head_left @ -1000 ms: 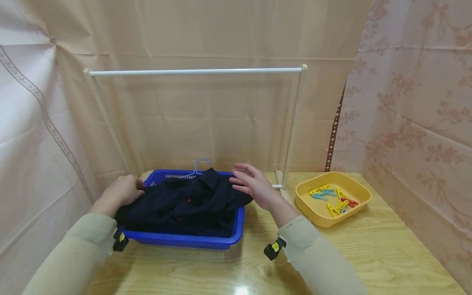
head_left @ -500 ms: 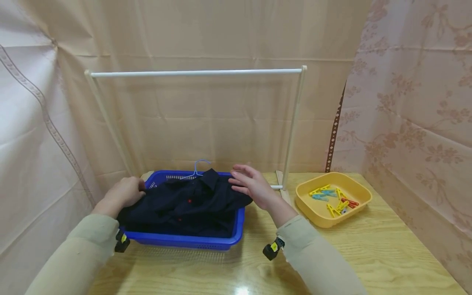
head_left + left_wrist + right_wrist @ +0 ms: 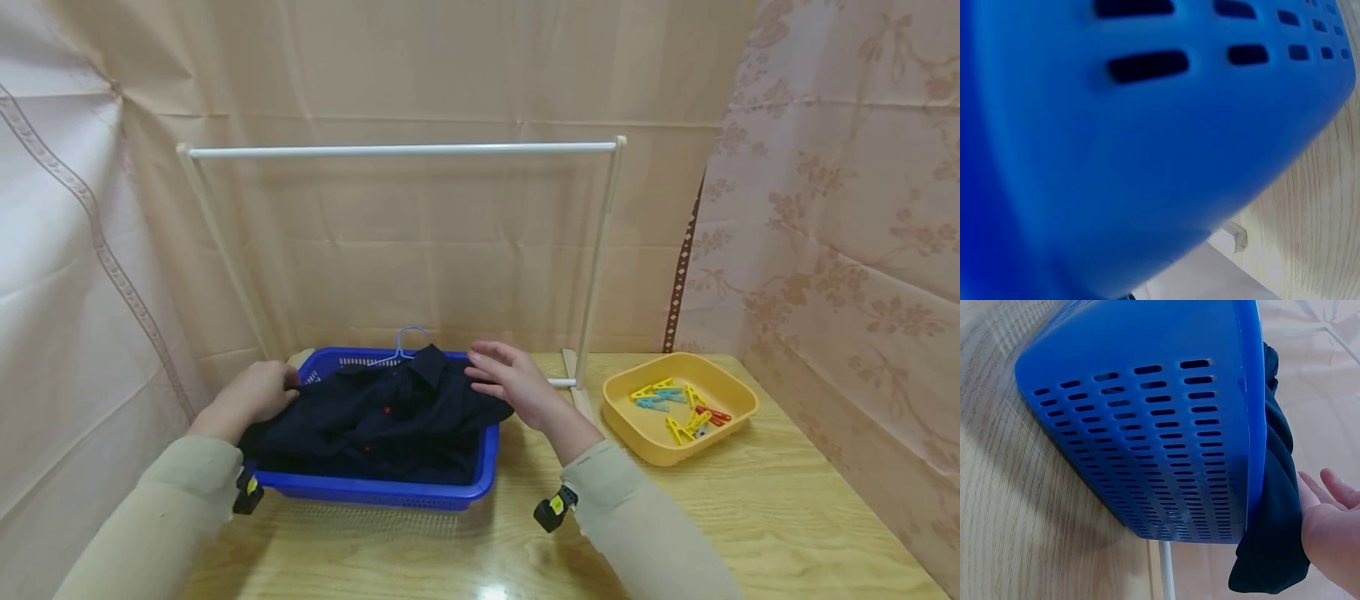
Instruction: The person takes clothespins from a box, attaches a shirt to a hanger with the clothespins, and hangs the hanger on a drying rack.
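A dark shirt point(image 3: 442, 417) with red buttons lies bunched in a blue plastic basket point(image 3: 483, 475), its right sleeve draped over the rim. From behind its collar rises the hook of a light blue hanger point(image 3: 401, 340). My left hand point(image 3: 251, 396) is at the shirt's left edge, palm down; its fingertips are hidden, so a grip cannot be told. My right hand point(image 3: 517, 385) touches the shirt's right side, fingers nearly straight and holding nothing. In the right wrist view this hand point(image 3: 1335, 525) is beside the draped dark cloth point(image 3: 1275, 550). The left wrist view shows only the basket wall point(image 3: 1147, 144) up close.
Behind the basket stands a rack with a white top rail point(image 3: 405, 151) and two cream posts. A yellow tray point(image 3: 630, 437) on the right of the wooden table point(image 3: 750, 517) holds several clothespins point(image 3: 678, 429). Cloth drapes point(image 3: 450, 67) enclose the back and sides.
My left hand has shifted very slightly to the right over the shirt's edge. The right hand, shirt and basket look almost the same; the whole head view has moved a touch.
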`<state>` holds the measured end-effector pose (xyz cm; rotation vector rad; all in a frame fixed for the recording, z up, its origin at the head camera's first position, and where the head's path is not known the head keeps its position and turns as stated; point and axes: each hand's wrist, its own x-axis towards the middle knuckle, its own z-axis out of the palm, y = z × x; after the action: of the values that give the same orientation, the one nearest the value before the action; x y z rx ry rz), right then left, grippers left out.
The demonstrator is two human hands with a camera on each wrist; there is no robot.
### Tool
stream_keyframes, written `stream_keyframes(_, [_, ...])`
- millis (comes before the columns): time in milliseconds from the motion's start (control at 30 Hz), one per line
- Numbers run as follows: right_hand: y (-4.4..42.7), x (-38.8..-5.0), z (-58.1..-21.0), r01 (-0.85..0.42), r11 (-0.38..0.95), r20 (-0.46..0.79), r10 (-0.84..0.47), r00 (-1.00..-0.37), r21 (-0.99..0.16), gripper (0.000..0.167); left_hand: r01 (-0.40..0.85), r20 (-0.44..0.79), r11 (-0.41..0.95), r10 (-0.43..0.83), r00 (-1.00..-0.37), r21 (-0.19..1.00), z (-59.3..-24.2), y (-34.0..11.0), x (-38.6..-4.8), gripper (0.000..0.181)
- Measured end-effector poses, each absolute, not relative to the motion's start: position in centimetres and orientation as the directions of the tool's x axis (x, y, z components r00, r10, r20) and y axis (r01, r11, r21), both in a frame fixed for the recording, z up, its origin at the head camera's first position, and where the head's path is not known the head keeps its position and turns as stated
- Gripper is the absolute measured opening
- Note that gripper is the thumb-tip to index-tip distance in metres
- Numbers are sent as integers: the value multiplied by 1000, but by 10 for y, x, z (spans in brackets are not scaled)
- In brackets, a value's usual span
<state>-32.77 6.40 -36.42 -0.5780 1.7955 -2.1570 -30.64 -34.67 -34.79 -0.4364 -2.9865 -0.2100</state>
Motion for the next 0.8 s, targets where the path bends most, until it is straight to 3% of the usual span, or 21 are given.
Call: stream_keyframes(800, [68,-326,-357,-84,-152,146,-466,-873,-985,53,398,294,917,379,-877,5,-337,-344,-298,6])
